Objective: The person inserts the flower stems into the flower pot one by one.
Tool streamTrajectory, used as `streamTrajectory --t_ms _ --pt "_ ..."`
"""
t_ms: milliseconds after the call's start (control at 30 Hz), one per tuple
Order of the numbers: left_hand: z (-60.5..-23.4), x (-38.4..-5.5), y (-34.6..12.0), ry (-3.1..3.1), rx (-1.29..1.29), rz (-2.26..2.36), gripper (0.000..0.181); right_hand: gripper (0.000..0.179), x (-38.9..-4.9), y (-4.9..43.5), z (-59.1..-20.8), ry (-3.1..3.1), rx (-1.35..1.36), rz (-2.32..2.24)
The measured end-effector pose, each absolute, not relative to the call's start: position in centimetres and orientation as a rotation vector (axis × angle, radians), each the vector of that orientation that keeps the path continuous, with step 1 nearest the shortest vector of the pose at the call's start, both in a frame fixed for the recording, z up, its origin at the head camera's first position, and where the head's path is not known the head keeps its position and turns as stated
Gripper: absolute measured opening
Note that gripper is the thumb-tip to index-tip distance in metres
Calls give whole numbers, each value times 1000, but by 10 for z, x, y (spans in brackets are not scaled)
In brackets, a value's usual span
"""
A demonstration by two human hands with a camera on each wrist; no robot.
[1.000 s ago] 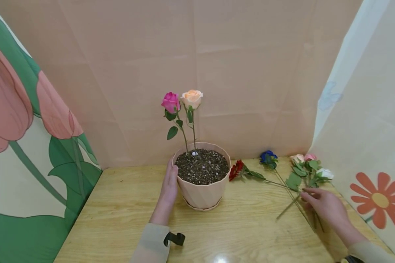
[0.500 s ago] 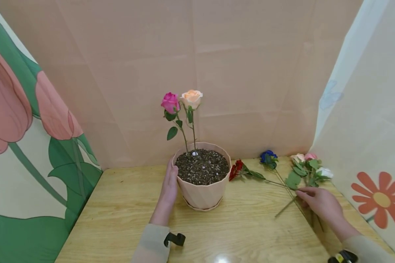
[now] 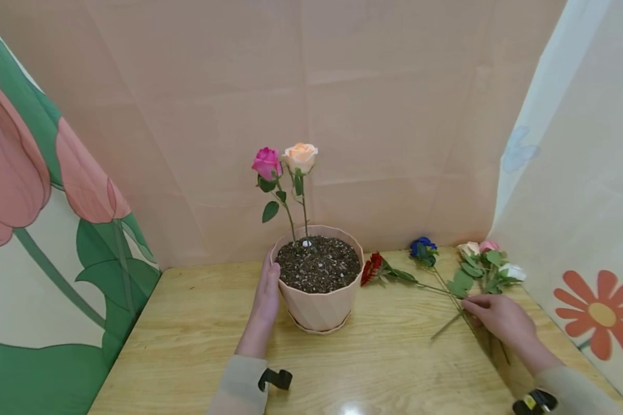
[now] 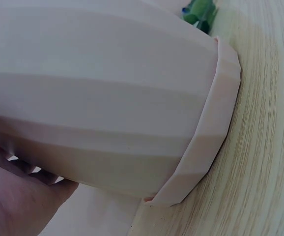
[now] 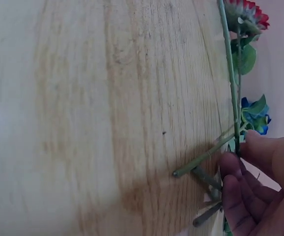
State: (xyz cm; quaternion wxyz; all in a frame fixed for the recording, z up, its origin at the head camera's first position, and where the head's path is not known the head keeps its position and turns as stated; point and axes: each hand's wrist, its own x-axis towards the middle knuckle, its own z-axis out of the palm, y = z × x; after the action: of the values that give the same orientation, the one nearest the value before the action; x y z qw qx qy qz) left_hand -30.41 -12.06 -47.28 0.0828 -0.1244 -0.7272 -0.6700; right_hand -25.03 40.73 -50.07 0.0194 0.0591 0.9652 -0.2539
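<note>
A pale pink flowerpot (image 3: pixel 316 308) filled with dark soil stands on the table, a magenta rose (image 3: pixel 267 163) and a peach rose (image 3: pixel 300 157) upright in it. My left hand (image 3: pixel 265 294) rests against the pot's left side, thumb near the rim; its fingers are partly hidden in the left wrist view. At the right, my right hand (image 3: pixel 500 320) pinches a green stem (image 5: pixel 231 73) between thumb and fingertips. In the head view this stem leads to the red flower (image 3: pixel 372 268) lying beside the pot. A blue rose (image 3: pixel 423 249) lies just behind the red flower's stem.
Pale pink, pink and white roses (image 3: pixel 512 272) lie in a leafy bunch at the table's back right. Several cut stem ends (image 5: pixel 186 169) cross beneath my right hand. A pink cloth backdrop (image 3: pixel 228 115) stands behind the wooden table (image 3: pixel 187 346).
My right hand has moved a little left along the stems and now pinches one. My left hand stays against the pot. The flowers lie nearly as before.
</note>
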Motion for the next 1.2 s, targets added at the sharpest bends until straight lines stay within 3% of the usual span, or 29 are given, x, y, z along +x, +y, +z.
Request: streamTrajectory --t_ms 367,1200 --pt "-472 -302 -121 -2187 -364 -1998 61 51 -247 405 -501 3004 204 -826" --pt "-472 -302 -120 -2179 -346 -2018 61 45 -226 384 -480 3025 339 -1395"
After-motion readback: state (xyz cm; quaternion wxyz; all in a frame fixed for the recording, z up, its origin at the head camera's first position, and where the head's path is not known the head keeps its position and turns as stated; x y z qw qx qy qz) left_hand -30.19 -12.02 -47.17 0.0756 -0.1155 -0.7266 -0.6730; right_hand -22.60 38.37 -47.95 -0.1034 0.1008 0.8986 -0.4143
